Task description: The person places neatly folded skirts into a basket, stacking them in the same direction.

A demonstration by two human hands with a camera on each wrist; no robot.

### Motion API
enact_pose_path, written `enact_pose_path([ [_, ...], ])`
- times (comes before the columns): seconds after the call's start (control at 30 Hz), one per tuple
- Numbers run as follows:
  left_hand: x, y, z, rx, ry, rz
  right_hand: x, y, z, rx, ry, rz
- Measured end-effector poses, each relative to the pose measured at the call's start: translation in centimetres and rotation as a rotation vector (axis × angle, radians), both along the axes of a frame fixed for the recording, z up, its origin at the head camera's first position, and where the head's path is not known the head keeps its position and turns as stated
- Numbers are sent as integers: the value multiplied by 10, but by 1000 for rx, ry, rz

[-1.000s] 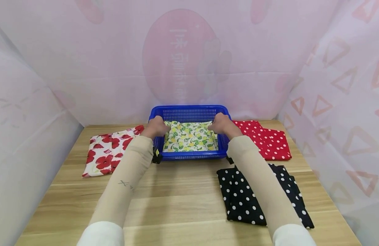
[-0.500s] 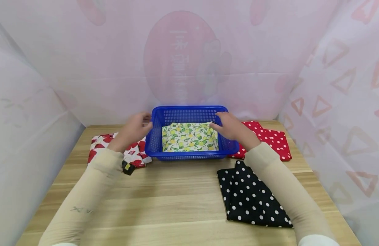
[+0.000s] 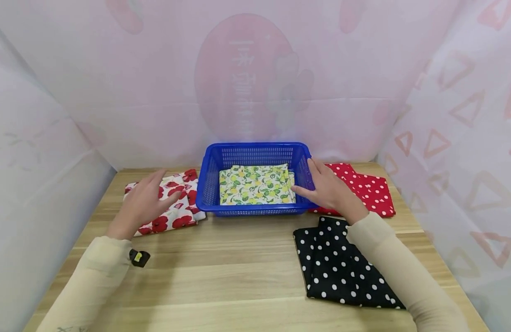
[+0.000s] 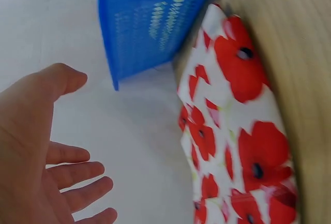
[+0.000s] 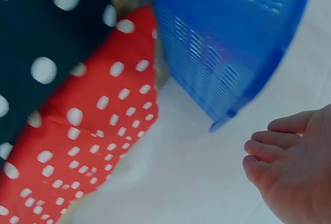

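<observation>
Folded cloth with a lemon print (image 3: 257, 184) lies inside a blue plastic basket (image 3: 255, 213) at the back of the table. My left hand (image 3: 144, 200) hovers over a white folded cloth with red poppies (image 3: 182, 221), left of the basket, its fingers spread and holding nothing. In the left wrist view that poppy cloth (image 4: 248, 131) appears apart from the fingers. My right hand (image 3: 327, 186) is above the basket's right side with fingers extended. In the right wrist view the hand (image 5: 297, 162) is apart from the basket (image 5: 217, 53) and holds nothing.
A red polka-dot cloth (image 3: 371, 191) lies right of the basket, partly behind my right hand. Nearer, a black polka-dot cloth (image 3: 338, 267) lies partly under my right forearm. Pale patterned sheets (image 3: 255, 83) stand behind and beside the wooden table (image 3: 230, 272).
Both hands have left the lemon cloth, which stays in the basket. My left hand has moved left over the poppy cloth; my right hand has drawn back rightward and nearer.
</observation>
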State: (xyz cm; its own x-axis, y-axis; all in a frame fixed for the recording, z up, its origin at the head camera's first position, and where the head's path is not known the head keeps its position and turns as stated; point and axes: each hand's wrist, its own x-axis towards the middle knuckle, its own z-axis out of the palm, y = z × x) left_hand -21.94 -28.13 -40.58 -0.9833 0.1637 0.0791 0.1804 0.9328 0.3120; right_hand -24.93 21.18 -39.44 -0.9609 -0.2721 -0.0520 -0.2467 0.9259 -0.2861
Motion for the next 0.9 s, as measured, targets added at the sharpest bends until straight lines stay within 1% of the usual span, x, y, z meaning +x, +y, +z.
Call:
enact_pose_path([
  [0.1, 3, -11, -12, -40, -26, 22, 3, 4, -9, -10, 1, 5],
  [0.2, 4, -22, -24, -66, -51, 39, 7, 5, -16, -15, 3, 4],
  [0.43, 5, -44, -58, -104, -32, 57, 13, 2, -28, -31, -2, 7],
  [0.53, 4, -52, -71, -125, -28, 64, 14, 1, -34, -36, 15, 17],
  [0.67, 5, -62, -83, -131, -57, 93, 16, 0, -40, -37, 42, 32],
  [0.9, 6, -76, -96, -95, -111, 159, 15, 1, -49, -30, 81, 32],
])
